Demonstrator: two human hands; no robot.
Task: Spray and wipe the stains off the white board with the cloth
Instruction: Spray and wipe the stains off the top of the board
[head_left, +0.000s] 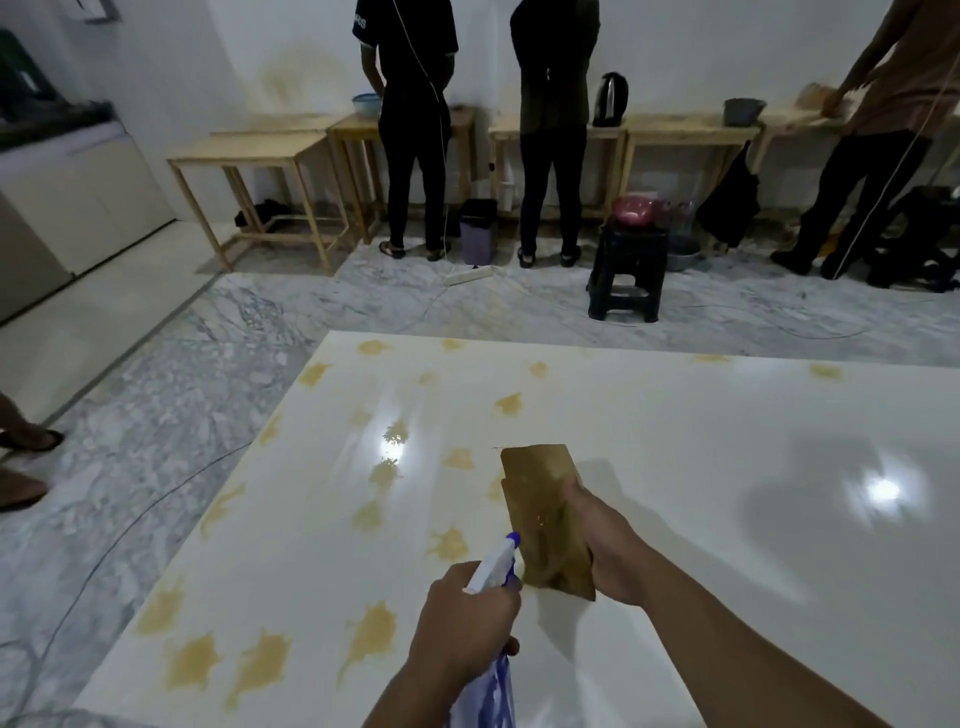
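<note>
The left hand (462, 618) is wrapped around the neck of a spray bottle (493, 571), nozzle aimed toward twelve o'clock. The right hand (608, 551) clutches a folded brown cloth (545, 519), just at one o'clock of the nozzle, above the white board (675, 426). Yellow stains (260, 660) spread from seven to twelve o'clock of the hands.

Both forearms are bare from the bottom edge of the frame up to the wrists, with no sleeve showing on either. The left hand (464, 616) and the right hand (605, 545) wear nothing: no glove, ring, watch or strap. The fingernails that show are short and unpainted.
</note>
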